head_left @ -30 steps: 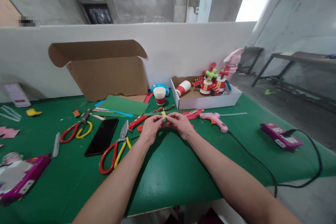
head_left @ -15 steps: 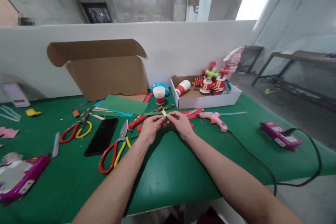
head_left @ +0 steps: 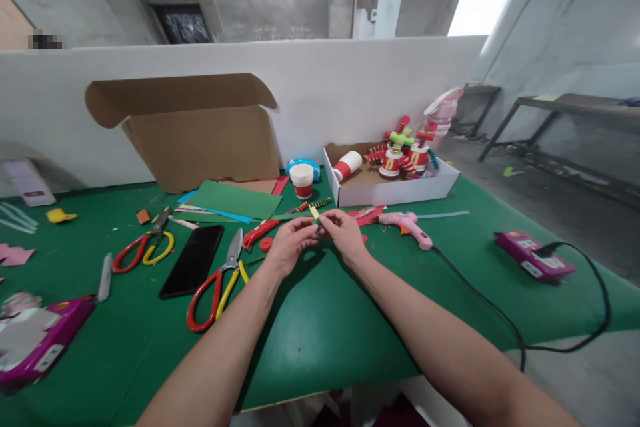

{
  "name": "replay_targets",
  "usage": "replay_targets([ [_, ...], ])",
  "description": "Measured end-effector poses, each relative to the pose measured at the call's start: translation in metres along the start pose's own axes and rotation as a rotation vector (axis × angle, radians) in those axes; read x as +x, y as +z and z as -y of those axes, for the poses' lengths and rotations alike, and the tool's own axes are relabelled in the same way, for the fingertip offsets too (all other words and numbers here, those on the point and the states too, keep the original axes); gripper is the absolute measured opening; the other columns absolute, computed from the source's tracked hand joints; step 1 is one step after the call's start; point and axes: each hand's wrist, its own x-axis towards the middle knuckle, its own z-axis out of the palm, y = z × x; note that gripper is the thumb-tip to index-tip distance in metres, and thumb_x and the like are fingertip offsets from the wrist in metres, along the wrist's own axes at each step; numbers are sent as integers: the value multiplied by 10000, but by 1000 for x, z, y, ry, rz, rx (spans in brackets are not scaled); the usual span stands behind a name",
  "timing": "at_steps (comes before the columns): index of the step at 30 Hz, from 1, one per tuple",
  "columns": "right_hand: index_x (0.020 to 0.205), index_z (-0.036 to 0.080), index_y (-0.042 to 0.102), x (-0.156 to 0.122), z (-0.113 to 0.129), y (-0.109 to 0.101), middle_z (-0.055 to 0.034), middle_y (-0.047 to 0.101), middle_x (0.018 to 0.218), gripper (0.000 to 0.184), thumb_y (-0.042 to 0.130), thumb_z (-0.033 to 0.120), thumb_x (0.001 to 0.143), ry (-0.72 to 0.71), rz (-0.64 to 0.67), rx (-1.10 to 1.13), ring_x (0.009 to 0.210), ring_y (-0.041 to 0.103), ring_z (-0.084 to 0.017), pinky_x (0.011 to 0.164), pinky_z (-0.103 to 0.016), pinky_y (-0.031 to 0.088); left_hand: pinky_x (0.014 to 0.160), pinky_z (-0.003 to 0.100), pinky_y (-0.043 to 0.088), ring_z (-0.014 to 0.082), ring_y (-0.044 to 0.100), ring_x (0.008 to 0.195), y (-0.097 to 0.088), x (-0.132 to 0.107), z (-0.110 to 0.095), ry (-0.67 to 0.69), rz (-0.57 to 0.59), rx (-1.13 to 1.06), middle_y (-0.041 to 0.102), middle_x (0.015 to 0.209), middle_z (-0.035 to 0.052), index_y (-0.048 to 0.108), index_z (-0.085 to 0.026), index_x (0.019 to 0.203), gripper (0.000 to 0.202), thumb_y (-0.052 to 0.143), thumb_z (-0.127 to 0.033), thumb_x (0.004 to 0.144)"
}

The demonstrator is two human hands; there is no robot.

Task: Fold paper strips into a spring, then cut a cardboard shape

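Over the middle of the green table (head_left: pixel 320 320), my left hand (head_left: pixel 290 241) and my right hand (head_left: pixel 345 235) meet, fingertips pinched on a small yellow and green folded paper strip (head_left: pixel 315 212). Its yellow end sticks up between the fingers; the lower part is mostly hidden. Just behind lie a folded zigzag paper strip (head_left: pixel 320 203) and red paper pieces (head_left: pixel 367 215). A red-handled cutter knife (head_left: pixel 260 233) and a red disc (head_left: pixel 266 244) are left of my left hand. A red and white paper cup (head_left: pixel 302 183) stands beyond the hands.
Scissors (head_left: pixel 204 300), a black phone (head_left: pixel 193 261) and coloured paper sheets (head_left: pixel 237 200) lie left. Rightward are a pink glue gun (head_left: pixel 407 223), its black cord (head_left: pixel 470 287) and a purple pack (head_left: pixel 533 257). A white-sided box (head_left: pixel 395 195) holding cup figures stands behind.
My fingers have shifted slightly on the folded strip, and more of its yellow end shows upward. Both hands stay together in nearly the same place; the view has moved slightly.
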Motion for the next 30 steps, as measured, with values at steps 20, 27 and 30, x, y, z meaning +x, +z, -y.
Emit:
replay_targets([
  [20, 705, 169, 650, -1, 9, -3, 25, 656, 589, 328, 852, 329, 502, 225, 96, 202, 551, 625, -112, 614, -261, 551, 537, 222, 395, 77, 510, 513, -5, 5, 2, 67, -75, 131, 609, 595, -8, 632, -132, 661, 401, 863, -389, 458],
  [27, 690, 173, 651, -1, 10, -4, 22, 661, 599, 303, 849, 315, 510, 218, 106, 201, 560, 630, -113, 628, -265, 555, 525, 219, 391, 75, 499, 508, -4, 6, 3, 72, -108, 146, 596, 589, -11, 620, -137, 662, 395, 843, -404, 475],
  [30, 684, 173, 649, -1, 11, -4, 24, 663, 600, 315, 852, 324, 496, 212, 111, 201, 561, 630, -114, 637, -273, 556, 527, 223, 396, 79, 499, 513, -3, 6, 4, 77, -119, 145, 594, 588, -10, 618, -137, 659, 392, 835, -408, 475],
])
